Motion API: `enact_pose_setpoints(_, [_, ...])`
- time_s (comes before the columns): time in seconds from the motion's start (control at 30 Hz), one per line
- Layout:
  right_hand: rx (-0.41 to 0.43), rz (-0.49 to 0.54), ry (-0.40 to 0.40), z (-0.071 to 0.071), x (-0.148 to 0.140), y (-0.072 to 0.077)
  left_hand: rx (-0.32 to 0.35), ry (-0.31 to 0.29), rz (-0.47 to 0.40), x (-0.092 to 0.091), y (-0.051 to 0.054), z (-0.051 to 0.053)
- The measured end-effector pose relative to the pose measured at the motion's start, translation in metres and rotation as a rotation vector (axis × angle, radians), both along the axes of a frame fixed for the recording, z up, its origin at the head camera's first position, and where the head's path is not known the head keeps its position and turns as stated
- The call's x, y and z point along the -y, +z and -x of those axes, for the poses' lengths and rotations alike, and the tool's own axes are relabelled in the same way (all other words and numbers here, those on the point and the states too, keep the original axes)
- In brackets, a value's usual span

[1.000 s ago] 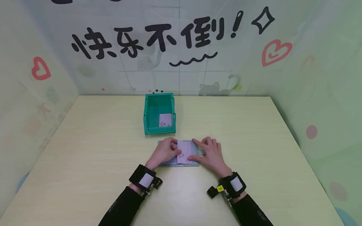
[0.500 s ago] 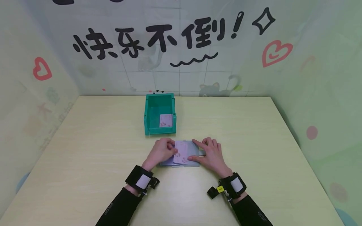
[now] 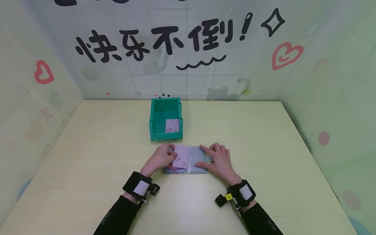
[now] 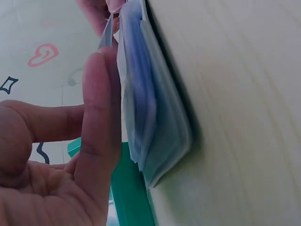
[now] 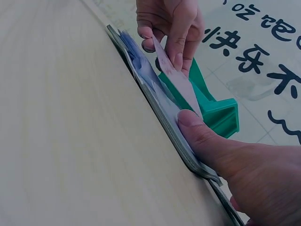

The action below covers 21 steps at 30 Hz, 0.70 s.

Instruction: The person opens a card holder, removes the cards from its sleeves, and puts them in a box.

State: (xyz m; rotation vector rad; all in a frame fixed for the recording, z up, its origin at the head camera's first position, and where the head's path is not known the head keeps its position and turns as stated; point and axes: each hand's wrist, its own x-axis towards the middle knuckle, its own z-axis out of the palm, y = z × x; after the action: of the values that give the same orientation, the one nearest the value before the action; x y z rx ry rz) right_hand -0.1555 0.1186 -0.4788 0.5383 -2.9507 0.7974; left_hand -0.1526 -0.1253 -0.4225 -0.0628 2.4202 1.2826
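Observation:
An open card album (image 3: 197,160) with pale blue-grey covers and clear sleeves lies on the table in front of me. Between left thumb and fingers I pinch a small pink printed card (image 3: 181,156); in the right wrist view the card (image 5: 176,75) is tilted above the album's left side. My left hand (image 3: 160,158) covers part of that side. Several bluish sleeve pages (image 4: 138,84) stack up below the card. My right hand (image 3: 220,163) rests on the album's right side, index finger and thumb spread; the thumb (image 5: 195,129) presses on the page edge.
A green plastic bin (image 3: 165,136) stands just behind the album, with another pink card (image 3: 172,125) lying in it. Printed backdrop walls (image 3: 323,98) rise behind and on both sides of the pale wooden table (image 3: 102,140).
My left hand has moved to the left with the pink card, which now tilts over the album's left side. More of the right page shows. The right hand has stayed in place.

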Motion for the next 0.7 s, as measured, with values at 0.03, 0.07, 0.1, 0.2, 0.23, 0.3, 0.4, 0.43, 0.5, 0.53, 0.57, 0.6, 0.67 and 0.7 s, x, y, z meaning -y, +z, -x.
enact_pose_setpoints(0.03, [0.001,0.003,0.0,0.0,0.0,0.0,-0.004,-0.001,-0.008,0.002,0.001,0.001])
enact_pose_setpoints(0.07, [0.0,0.005,0.001,0.0,0.0,0.0,-0.01,-0.001,-0.023,0.005,0.002,0.002])
enact_pose_setpoints(0.1, [0.0,0.007,0.001,0.0,0.0,0.0,-0.02,0.002,-0.036,0.007,0.004,0.004])
enact_pose_setpoints(0.2, [-0.001,0.01,0.001,0.0,0.0,0.0,-0.071,0.026,-0.053,0.014,0.008,0.008])
enact_pose_setpoints(0.23, [-0.003,0.01,0.001,0.0,0.0,0.0,-0.096,0.038,-0.052,0.015,0.009,0.01])
enact_pose_setpoints(0.3, [-0.001,0.013,0.0,0.0,0.0,0.001,-0.15,0.071,-0.056,0.018,0.012,0.013])
enact_pose_setpoints(0.4, [0.001,0.014,0.0,0.0,0.0,0.0,-0.244,0.119,-0.074,0.021,0.014,0.019])
enact_pose_setpoints(0.43, [0.001,0.015,0.0,0.0,0.0,0.0,-0.276,0.134,-0.08,0.021,0.015,0.021])
enact_pose_setpoints(0.5, [-0.001,0.015,-0.001,0.0,0.0,0.0,-0.33,0.165,-0.089,0.021,0.016,0.026])
enact_pose_setpoints(0.53, [-0.004,0.013,0.0,0.0,0.0,-0.001,-0.357,0.182,-0.085,0.021,0.017,0.028])
enact_pose_setpoints(0.57, [-0.005,0.014,0.0,0.0,0.0,-0.001,-0.383,0.199,-0.078,0.021,0.018,0.031])
enact_pose_setpoints(0.6, [-0.007,0.013,0.0,0.0,0.0,-0.001,-0.407,0.217,-0.072,0.021,0.018,0.035])
enact_pose_setpoints(0.67, [-0.006,0.014,0.001,0.0,0.0,0.0,-0.448,0.259,-0.069,0.021,0.019,0.042])
enact_pose_setpoints(0.7, [-0.004,0.016,0.002,0.0,0.0,0.0,-0.467,0.278,-0.067,0.021,0.019,0.046])
